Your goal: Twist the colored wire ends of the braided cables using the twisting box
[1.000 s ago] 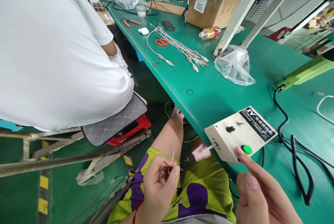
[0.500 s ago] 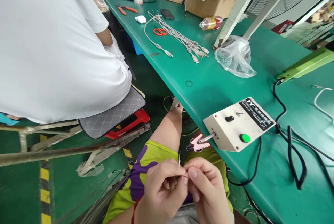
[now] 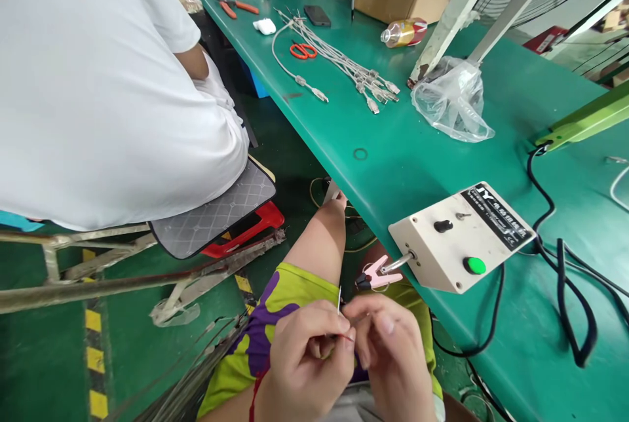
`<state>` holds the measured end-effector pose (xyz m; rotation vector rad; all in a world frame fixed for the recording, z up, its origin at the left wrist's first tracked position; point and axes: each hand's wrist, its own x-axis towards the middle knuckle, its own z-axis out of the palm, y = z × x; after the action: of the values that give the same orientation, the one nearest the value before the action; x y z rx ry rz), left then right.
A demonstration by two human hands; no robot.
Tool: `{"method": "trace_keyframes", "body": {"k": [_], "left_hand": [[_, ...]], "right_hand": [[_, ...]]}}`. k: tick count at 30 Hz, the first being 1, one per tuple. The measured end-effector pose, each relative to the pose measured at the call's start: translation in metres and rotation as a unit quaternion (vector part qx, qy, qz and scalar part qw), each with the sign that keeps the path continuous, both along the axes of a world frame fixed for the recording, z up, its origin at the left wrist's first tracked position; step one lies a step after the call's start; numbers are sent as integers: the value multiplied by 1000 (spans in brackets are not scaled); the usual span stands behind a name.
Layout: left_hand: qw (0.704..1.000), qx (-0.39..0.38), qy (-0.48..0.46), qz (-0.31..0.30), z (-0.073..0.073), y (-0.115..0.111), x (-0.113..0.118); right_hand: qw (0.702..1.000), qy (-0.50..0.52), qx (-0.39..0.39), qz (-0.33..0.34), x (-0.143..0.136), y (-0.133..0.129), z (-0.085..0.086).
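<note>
My left hand (image 3: 314, 350) is closed in a pinch low in the view, above my lap. It grips a thin wire with a red length (image 3: 346, 337) at the fingertips and a white end (image 3: 339, 297) sticking up. Close beside it, my right hand (image 3: 396, 350) has its thumb and fingers curled together near the red length. Whatever lies between those fingers is too small and blurred to make out. A pink clip (image 3: 376, 274) on a metal rod juts from a beige control box (image 3: 462, 238) just beyond my right hand.
The green bench (image 3: 339, 140) bears grey USB cables (image 3: 339, 58), orange scissors (image 3: 303, 50), pliers (image 3: 238, 6), a phone (image 3: 317, 15), a bottle (image 3: 403, 33) and a plastic bag (image 3: 452, 99). A seated person in white (image 3: 113, 94) is at left. Black cords (image 3: 560, 278) lie right.
My right thumb has slid back from the left fingertips, and the right fingers have parted slightly from the red length. The left hand keeps its pinch. The view has shifted slightly.
</note>
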<state>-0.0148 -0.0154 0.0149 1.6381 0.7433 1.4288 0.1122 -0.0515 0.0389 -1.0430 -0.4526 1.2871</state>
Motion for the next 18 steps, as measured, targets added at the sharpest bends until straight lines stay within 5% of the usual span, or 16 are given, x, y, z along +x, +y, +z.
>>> {"method": "trace_keyframes", "body": {"k": [3, 8, 18], "left_hand": [[999, -33, -6, 4, -2, 3, 1], [998, -63, -13, 16, -5, 9, 5], [992, -116, -18, 44, -14, 15, 10]], "right_hand": [[998, 10, -10, -58, 9, 12, -7], [992, 112, 7, -61, 12, 26, -14], [989, 51, -3, -140, 5, 28, -21]]}}
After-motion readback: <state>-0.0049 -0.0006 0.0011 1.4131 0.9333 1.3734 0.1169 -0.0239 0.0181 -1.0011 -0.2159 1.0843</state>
